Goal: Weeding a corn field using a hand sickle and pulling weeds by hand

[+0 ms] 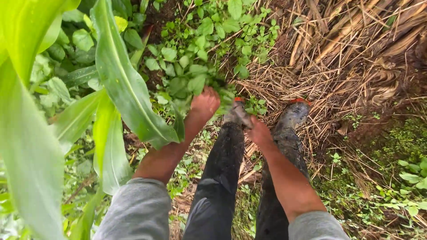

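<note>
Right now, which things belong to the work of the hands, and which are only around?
In the work:
left hand in the leafy weeds
right hand, holding something blurred

Only around:
maize leaves
dry stalks
muddy boots

The fingers of the left hand [203, 106] are buried among the leafy weeds [195, 66], so what is gripped cannot be told; the right hand [258, 133] is blurred, and the pale tool [238, 114] held in it is smeared beyond naming; the broad maize leaf [124, 84] is cut off by the top and left edges; part of the left forearm is hidden by it; both grey sleeves [138, 213] are cut off at the bottom edge.
</note>
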